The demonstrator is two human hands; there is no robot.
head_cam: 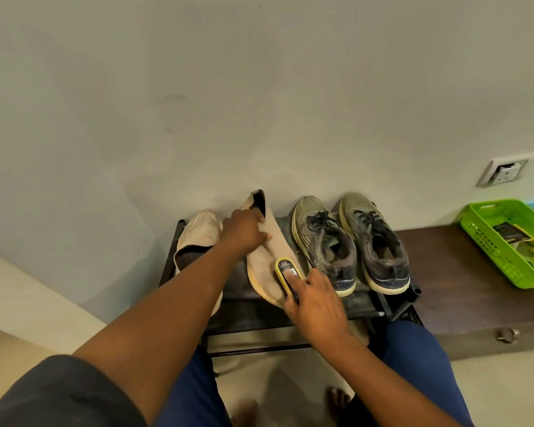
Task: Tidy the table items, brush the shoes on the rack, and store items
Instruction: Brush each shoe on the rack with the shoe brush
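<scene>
Left hand point(244, 231) is gripping the beige shoe point(265, 257), tilting it on the rack point(367, 298) to steady it; right hand point(316, 303) is clasping the yellow brush point(285, 274), scrubbing its side. Grey sneakers point(349, 245) are waiting just beside.

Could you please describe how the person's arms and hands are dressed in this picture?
Both arms are bare from the upper arm down. A short dark grey sleeve covers the left upper arm; no sleeve shows on the right. The left hand and right hand wear no gloves, and no watch, ring or bracelet is visible.
</scene>
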